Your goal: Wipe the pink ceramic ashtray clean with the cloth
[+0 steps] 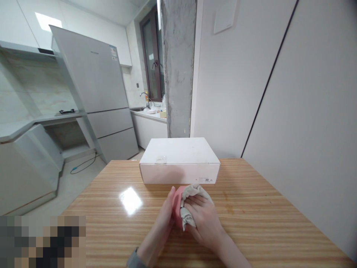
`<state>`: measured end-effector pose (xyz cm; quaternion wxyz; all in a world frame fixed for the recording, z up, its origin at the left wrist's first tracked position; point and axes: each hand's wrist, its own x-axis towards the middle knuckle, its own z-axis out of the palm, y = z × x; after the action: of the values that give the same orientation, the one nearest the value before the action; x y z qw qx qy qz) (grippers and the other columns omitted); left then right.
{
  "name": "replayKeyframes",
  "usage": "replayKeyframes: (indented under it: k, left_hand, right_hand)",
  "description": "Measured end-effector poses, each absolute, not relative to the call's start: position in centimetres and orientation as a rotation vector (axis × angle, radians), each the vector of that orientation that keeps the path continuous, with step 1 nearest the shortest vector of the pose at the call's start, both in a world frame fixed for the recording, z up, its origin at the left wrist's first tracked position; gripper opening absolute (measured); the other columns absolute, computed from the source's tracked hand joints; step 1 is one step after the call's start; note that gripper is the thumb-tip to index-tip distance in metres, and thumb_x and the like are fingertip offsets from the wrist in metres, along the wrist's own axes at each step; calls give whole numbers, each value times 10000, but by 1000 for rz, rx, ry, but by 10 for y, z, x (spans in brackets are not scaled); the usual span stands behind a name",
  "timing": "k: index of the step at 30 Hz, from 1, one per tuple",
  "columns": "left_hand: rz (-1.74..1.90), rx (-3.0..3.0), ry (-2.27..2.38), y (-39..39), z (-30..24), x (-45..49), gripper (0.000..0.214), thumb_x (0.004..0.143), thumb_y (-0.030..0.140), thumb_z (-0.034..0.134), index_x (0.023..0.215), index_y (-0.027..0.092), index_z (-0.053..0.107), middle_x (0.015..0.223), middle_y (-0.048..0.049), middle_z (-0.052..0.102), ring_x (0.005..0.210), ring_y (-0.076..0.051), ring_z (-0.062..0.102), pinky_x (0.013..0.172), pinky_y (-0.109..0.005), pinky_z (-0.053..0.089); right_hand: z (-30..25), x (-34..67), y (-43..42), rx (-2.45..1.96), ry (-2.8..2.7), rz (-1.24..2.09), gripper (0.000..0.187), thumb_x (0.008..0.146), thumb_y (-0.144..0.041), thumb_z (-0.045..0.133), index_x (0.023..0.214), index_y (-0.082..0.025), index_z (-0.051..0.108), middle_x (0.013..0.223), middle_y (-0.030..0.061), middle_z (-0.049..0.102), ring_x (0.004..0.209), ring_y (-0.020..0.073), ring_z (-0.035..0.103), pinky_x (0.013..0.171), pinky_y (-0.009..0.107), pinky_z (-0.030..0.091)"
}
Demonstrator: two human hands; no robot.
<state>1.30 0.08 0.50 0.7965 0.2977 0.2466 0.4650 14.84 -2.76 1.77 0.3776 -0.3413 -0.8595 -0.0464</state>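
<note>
My left hand (167,210) is wrapped around the left side of a pink vessel (176,205), a cup or small bowl; its exact kind is partly hidden. The vessel is tilted, with its opening turned to the right. A light grey cloth (199,190) is bunched at that opening. My right hand (208,219) presses the cloth against the vessel, fingers bent into the folds and their tips hidden. Both hands are close together above the wooden table (259,216), just in front of a white box (178,173).
The box stands near the table's far edge. A white wall (301,123) runs along the right, beside a bare concrete pillar (180,70). Further back on the left are a grey refrigerator (95,78) and a sink counter (152,124). A cable (85,163) lies on the floor.
</note>
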Motion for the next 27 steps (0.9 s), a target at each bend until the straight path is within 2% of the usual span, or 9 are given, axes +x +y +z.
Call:
replayKeyframes:
  k: [5, 9, 12, 16, 23, 27]
  left_hand:
    - [1016, 774, 711, -1, 7, 8, 542, 829, 584, 567, 1003, 97, 732, 985, -129, 742, 1035, -281, 639, 974, -363, 423]
    - [1120, 796, 741, 1, 2, 11, 473, 827, 544, 590, 940, 109, 739, 945, -115, 747, 954, -271, 650, 886, -362, 458]
    - [1172, 783, 765, -1, 2, 13, 460, 818, 527, 607, 964, 109, 734, 989, -114, 743, 988, -277, 642, 927, -384, 443]
    - [1208, 728, 649, -4, 1, 18, 465, 809, 517, 619, 1033, 123, 721, 1074, -111, 727, 1107, -282, 603, 1035, -402, 380]
    - [1065, 640, 482, -1, -7, 18, 474, 805, 496, 632, 1090, 125, 705, 1067, -113, 725, 1140, -294, 592, 1083, -412, 340]
    - [1017, 627, 493, -4, 4, 12, 459, 835, 521, 596, 985, 108, 729, 1024, -119, 733, 1117, -298, 605, 1073, -398, 348]
  right_hand:
    - [14, 140, -31, -849, -2291, -124, 300, 865, -304, 407, 967, -139, 635, 992, 160, 711, 983, 296, 638, 1002, 467, 438]
    - [15, 136, -32, -937, -2262, -119, 304, 870, -280, 446, 1057, -120, 624, 1068, 178, 698, 1057, 299, 619, 1013, 463, 432]
    - [18, 132, -34, -996, -2182, -143, 306, 884, -249, 446, 1108, -122, 612, 1102, 167, 696, 1087, 294, 609, 1018, 466, 427]
    - [20, 131, -34, -1090, -2094, -158, 292, 900, -215, 409, 1069, -126, 630, 1037, 156, 713, 1058, 290, 618, 988, 464, 445]
    - [23, 145, -32, -932, -2144, -187, 301, 895, -268, 393, 1045, -146, 623, 1014, 140, 721, 984, 281, 648, 953, 448, 472]
    - [22, 143, -33, -817, -2255, -106, 314, 880, -301, 373, 999, -154, 624, 988, 149, 717, 949, 282, 649, 957, 458, 469]
